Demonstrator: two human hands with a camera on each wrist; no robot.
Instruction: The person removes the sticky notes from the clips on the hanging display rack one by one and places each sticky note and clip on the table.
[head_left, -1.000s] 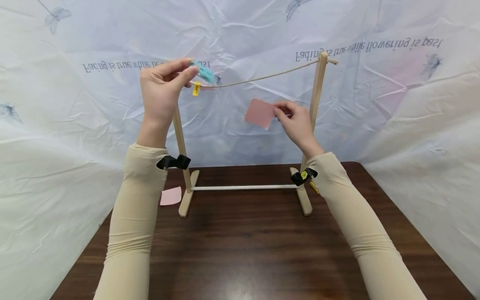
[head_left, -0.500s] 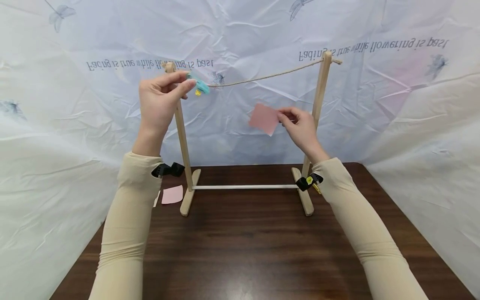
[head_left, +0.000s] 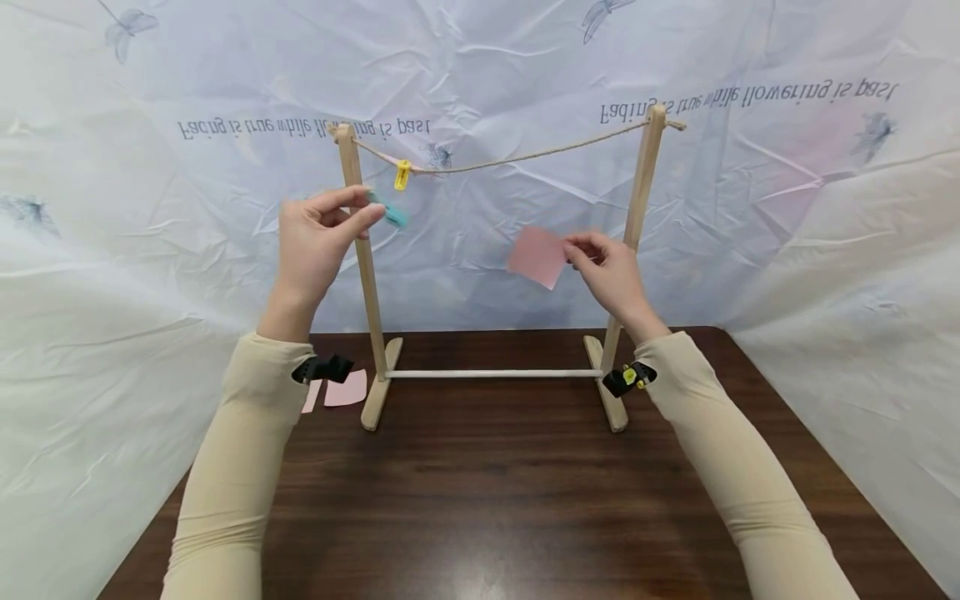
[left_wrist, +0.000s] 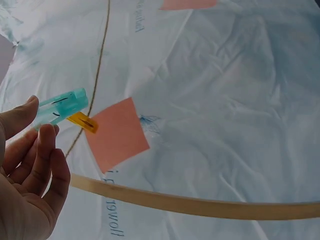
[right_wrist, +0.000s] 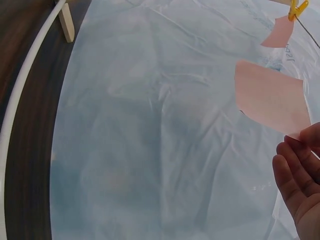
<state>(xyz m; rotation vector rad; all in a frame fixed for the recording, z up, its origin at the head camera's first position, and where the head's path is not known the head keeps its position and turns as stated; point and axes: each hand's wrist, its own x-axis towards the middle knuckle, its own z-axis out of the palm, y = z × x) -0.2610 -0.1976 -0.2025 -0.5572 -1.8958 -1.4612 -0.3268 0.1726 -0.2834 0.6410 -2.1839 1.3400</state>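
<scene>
Between thumb and fingers my left hand (head_left: 318, 237) pinches a teal clothespin (head_left: 390, 211), just below the left part of the rope (head_left: 517, 158). In the left wrist view the teal clothespin (left_wrist: 62, 106) points away from the palm. My right hand (head_left: 611, 271) pinches a square pink paper (head_left: 537, 257) by one edge, in the air under the rope. On the rope sits a yellow clothespin (head_left: 402, 175). It clips another pink paper (left_wrist: 119, 135), seen hanging in the left wrist view and behind the held pink sheet (right_wrist: 272, 95) in the right wrist view.
The rope is strung between two wooden posts (head_left: 642, 179) of a stand, joined low down by a white rod (head_left: 491, 374). Pink papers (head_left: 347, 389) lie on the dark wooden table (head_left: 480, 483) by the left foot. A pale printed sheet (head_left: 480, 75) covers the back and sides.
Both hands have moved down, the right also slightly to the right, with clothespin and pink paper still pinched. The yellow clothespin, briefly covered by the teal one, shows again on the rope.
</scene>
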